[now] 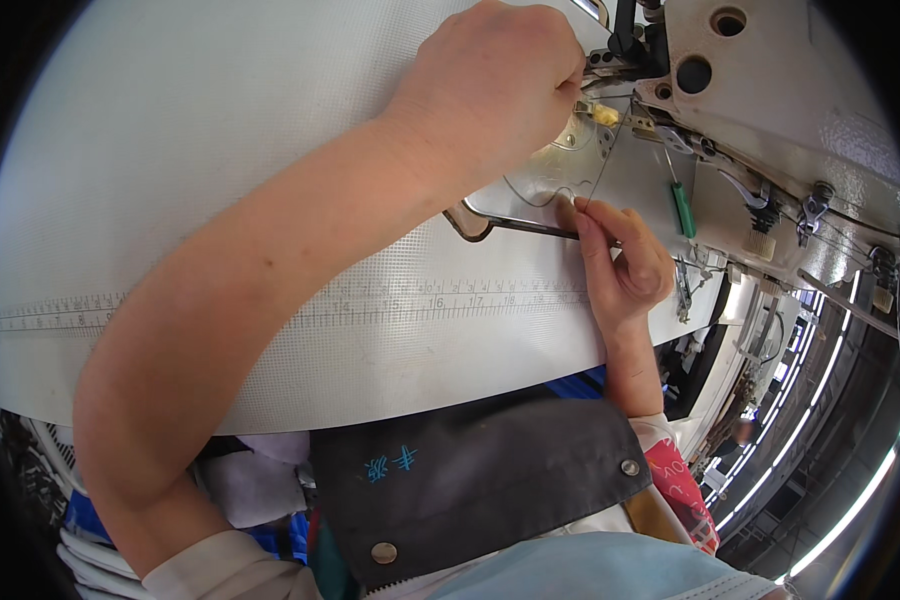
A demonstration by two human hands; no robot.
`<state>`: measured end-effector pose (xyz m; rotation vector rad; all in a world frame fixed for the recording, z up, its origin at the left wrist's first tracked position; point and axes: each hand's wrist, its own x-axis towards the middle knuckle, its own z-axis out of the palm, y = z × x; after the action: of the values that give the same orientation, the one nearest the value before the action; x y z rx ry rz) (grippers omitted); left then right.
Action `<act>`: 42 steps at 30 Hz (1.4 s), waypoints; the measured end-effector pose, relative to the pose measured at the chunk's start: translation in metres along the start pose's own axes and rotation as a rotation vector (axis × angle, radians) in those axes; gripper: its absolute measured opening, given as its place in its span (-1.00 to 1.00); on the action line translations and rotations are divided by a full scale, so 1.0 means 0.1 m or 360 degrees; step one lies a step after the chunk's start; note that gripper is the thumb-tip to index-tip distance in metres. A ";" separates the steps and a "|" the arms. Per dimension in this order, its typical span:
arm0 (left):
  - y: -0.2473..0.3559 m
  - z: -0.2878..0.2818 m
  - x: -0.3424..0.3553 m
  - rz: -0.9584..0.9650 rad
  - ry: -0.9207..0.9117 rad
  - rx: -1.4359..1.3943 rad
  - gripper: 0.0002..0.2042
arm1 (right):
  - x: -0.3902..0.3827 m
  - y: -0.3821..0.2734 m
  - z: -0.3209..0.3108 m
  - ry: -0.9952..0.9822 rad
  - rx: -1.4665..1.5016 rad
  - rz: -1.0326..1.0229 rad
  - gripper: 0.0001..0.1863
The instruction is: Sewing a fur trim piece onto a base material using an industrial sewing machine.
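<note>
White tabletop (200,130) is spread to the left of the sewing machine (800,90). Close by the machine's needle end, the left hand (500,85) is curled; its fingertips are hidden, so any grip cannot be told. Dark thread (608,155) is stretched from that end and apparently pinched between thumb and forefinger of the right hand (625,255), nearer the machine's front edge. The strand is probably best held lightly taut, its slack loop guided clear of the machine's moving parts.
</note>
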<state>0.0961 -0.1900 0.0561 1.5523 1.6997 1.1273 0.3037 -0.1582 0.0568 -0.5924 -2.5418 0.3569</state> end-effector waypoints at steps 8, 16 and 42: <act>-0.04 0.11 -0.05 0.0105 0.0343 -0.0057 -0.87 | -0.01 0.01 0.00 -0.0009 0.0002 0.0001 -0.82; 0.05 0.00 0.02 -0.0066 -0.0119 0.0104 -0.82 | 0.02 -0.02 -0.02 -0.0006 0.0002 -0.0036 -0.81; -0.04 0.11 -0.05 0.0092 0.0350 -0.0058 -0.87 | 0.03 0.11 -0.07 0.0142 0.0617 0.0776 -0.94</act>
<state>0.1044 -0.1920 0.0461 1.5096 1.7727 1.3952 0.3090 -0.1463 0.0598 -1.0376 -2.1345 0.9426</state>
